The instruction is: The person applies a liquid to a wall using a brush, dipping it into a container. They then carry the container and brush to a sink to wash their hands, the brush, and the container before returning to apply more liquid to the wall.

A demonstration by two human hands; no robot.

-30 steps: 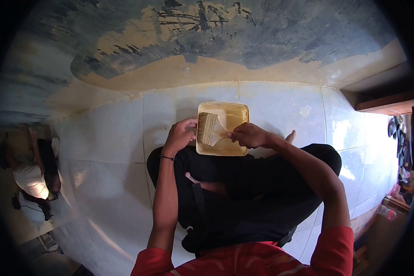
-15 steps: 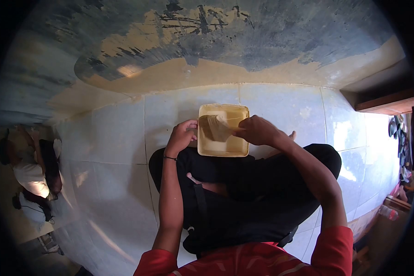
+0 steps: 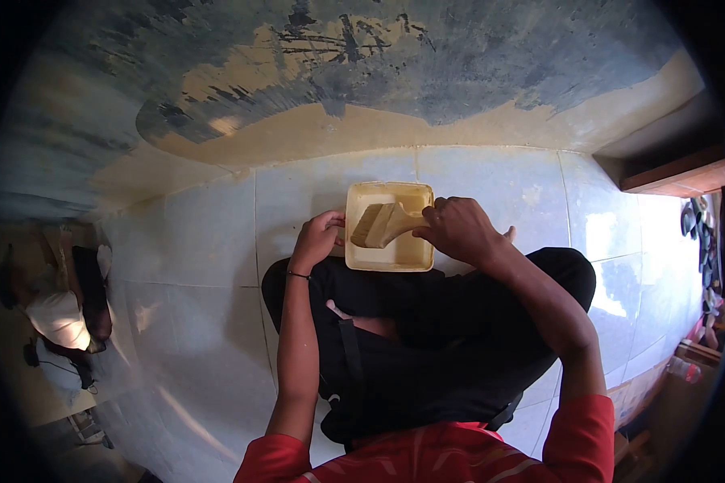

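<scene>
A squarish cream plastic tub (image 3: 417, 259) rests at the front of my crossed legs, with pale, yellowish paint on its inner walls. My left hand (image 3: 321, 239) grips the tub by its left side, fingers curled at the wall. Over the tub's opening is a wide paintbrush (image 3: 388, 224), tilted, its bristles pointing left and coated in cream paint. My right hand (image 3: 464, 230) is closed around its handle at the tub's right side. Whether the bristles touch the bottom is hard to tell.
A wall (image 3: 362, 129) with patchy dark grey and beige paint rises ahead, meeting the pale tiled floor (image 3: 185, 241). Another person (image 3: 60, 314) sits at far left. A wooden ledge (image 3: 685, 177) juts out at right, and a plastic bottle (image 3: 685, 369) lies below it.
My right hand has shifted slightly right and turned, tipping the brush so its broad side shows more plainly. My left hand and the tub stay almost in place.
</scene>
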